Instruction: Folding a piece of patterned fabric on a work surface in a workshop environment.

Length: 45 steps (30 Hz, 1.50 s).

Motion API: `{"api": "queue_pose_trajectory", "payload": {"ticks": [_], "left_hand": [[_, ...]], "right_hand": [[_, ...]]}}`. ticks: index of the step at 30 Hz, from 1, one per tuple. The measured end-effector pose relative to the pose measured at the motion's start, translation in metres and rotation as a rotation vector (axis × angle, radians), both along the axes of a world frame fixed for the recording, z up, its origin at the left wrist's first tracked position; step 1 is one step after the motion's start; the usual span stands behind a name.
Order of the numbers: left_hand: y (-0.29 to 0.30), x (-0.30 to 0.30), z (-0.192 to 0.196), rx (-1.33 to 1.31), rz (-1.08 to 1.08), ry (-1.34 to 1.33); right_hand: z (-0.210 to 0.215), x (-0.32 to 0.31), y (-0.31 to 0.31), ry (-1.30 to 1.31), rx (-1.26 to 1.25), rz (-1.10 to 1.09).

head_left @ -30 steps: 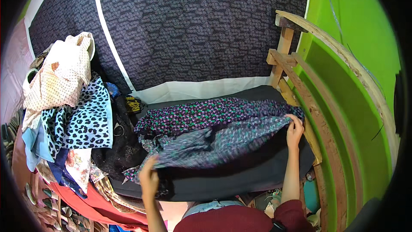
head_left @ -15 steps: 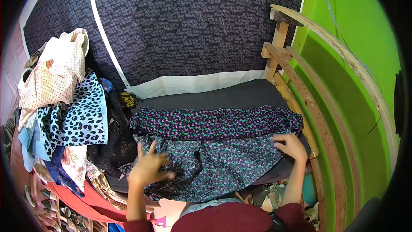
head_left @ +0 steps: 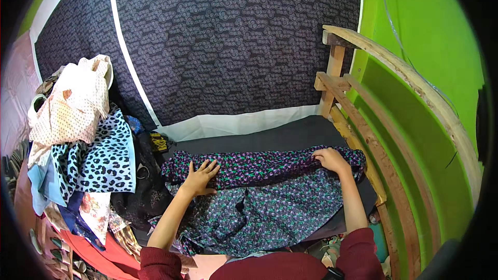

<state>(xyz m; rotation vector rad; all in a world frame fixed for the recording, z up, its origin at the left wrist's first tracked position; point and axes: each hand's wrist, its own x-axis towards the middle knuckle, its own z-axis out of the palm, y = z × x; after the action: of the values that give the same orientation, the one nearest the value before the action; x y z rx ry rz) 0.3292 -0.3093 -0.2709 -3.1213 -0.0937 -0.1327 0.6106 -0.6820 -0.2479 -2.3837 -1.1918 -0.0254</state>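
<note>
A floral garment (head_left: 280, 223) lies spread before me on a dark-covered bed, its paler underside up on the near part. Along its far side runs a long folded band (head_left: 254, 168) of the dark purple-and-green print. My left hand (head_left: 201, 179) rests on the left part of this band, palm down with fingers spread. Toward the band's right end, my right hand (head_left: 333, 161) has its fingers bent together and gripping the cloth. Its fingertips are partly hidden.
A clothes heap at left includes a cream dotted garment (head_left: 72, 109) and a leopard-print cloth (head_left: 106, 161). Wooden rails (head_left: 373, 135) border the right side, before a green wall (head_left: 420, 15). Dark patterned fabric (head_left: 233, 46) hangs behind. Shoes lie below at lower left.
Both hands have moved away from me, from above the paler near part onto the dark folded band. The left now lies flat on it; the right has closed on the cloth. The view has tilted upward.
</note>
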Motion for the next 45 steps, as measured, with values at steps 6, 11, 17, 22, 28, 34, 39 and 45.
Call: {"api": "queue_pose_trajectory", "payload": {"ticks": [6,11,17,22,28,34,39,45], "left_hand": [[0.06,0.054,0.024,-0.374,0.15,0.077],[0.041,0.11,0.041,0.334,0.32,-0.497],[-0.014,0.113,-0.002,0.093,0.04,-0.289],[-0.03,0.082,-0.028,-0.256,0.209,0.263],[-0.037,0.01,-0.053,-0.338,0.187,0.25],[-0.045,0.003,-0.06,-0.3,0.13,0.127],[-0.03,-0.017,-0.048,-0.346,0.156,-0.077],[-0.008,-0.065,-0.012,-0.216,0.353,-0.128]], "right_hand": [[0.027,0.086,0.045,0.241,-0.389,0.178],[0.016,0.082,0.093,-0.552,-0.149,-0.365],[-0.033,0.022,0.089,-0.522,-0.048,0.073],[-0.056,-0.007,0.054,-0.338,-0.2,-0.014],[-0.068,-0.046,0.013,0.022,-0.24,0.009],[-0.088,-0.048,0.003,0.004,-0.152,-0.042],[-0.1,-0.046,0.002,-0.055,0.131,0.001],[-0.097,-0.048,-0.005,-0.016,0.258,0.0]]}}
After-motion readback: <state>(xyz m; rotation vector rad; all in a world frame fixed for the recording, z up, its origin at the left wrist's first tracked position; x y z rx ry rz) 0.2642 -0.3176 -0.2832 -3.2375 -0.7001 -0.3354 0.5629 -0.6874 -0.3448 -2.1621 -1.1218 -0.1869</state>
